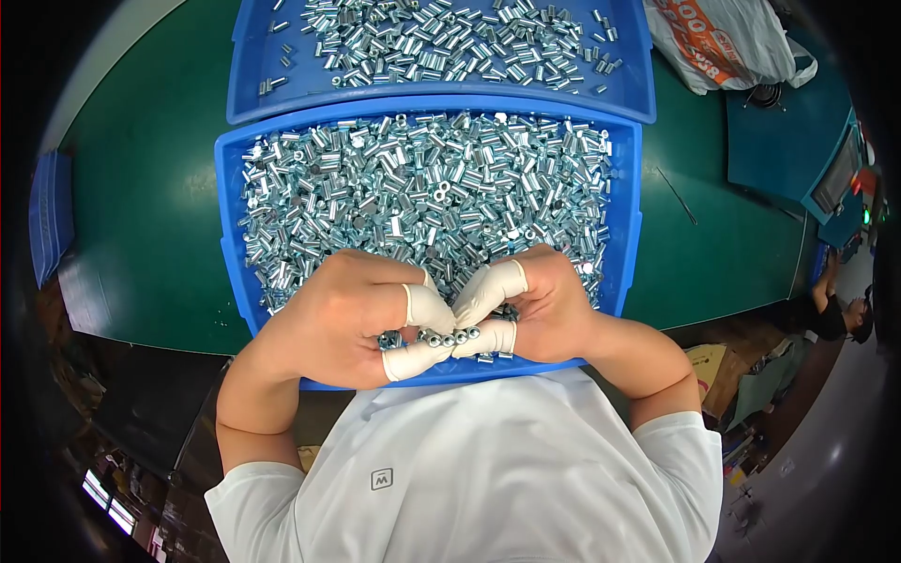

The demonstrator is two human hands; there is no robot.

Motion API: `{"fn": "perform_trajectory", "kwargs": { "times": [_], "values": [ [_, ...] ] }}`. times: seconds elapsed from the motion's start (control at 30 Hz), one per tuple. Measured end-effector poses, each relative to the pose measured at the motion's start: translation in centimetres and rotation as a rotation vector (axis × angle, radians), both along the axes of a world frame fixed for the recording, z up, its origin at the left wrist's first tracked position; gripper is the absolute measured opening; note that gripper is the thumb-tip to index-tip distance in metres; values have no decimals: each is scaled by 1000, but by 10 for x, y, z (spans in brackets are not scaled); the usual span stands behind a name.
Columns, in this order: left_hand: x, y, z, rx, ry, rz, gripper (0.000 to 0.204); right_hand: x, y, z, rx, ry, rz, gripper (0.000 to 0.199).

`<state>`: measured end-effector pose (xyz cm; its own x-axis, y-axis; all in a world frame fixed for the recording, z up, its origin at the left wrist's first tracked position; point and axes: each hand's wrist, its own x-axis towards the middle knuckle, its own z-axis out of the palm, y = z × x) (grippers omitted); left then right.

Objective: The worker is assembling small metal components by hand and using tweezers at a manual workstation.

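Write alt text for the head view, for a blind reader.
A person's left hand and right hand, in white finger covers, pinch a row of small silvery metal cylinders above a blue tray heaped with similar pieces. Beyond it is a second, more sparsely filled blue tray; a green table shows on both sides.

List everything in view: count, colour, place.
Near tray: one, blue, centre
Far tray: one, blue, top
Loose pieces: many, silver metal, both trays
Held pieces: about four, silver, centre
Table: one, green, beneath trays
Bag: one, white-orange, upper right
Rod: one, dark, table's right
Machine: one, teal, right
Bin: one, blue, far left
Co-worker: one, dark clothes, far right
Shirt: one, white, bottom
Left hand, right hand: two, white finger covers, on held pieces
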<state>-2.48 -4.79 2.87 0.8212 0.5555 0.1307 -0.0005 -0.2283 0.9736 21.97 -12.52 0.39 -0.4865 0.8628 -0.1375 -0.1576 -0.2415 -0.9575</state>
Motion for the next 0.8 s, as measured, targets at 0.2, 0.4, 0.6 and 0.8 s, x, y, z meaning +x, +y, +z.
{"fn": "perform_trajectory", "kwargs": {
  "times": [0.2,0.4,0.6,0.8],
  "values": [
    [2,1,-5,162,-38,4,22,-5,0,-3,71,-30,-99,14],
    [2,0,-2,25,25,57,19,-5,1,0,-54,10,-129,16],
    [1,0,0,-43,109,87,18,-3,1,5,-148,5,-126,19],
    [6,-4,1,-29,112,170,18,0,6,6,-234,68,-108,20]
  ]
}}
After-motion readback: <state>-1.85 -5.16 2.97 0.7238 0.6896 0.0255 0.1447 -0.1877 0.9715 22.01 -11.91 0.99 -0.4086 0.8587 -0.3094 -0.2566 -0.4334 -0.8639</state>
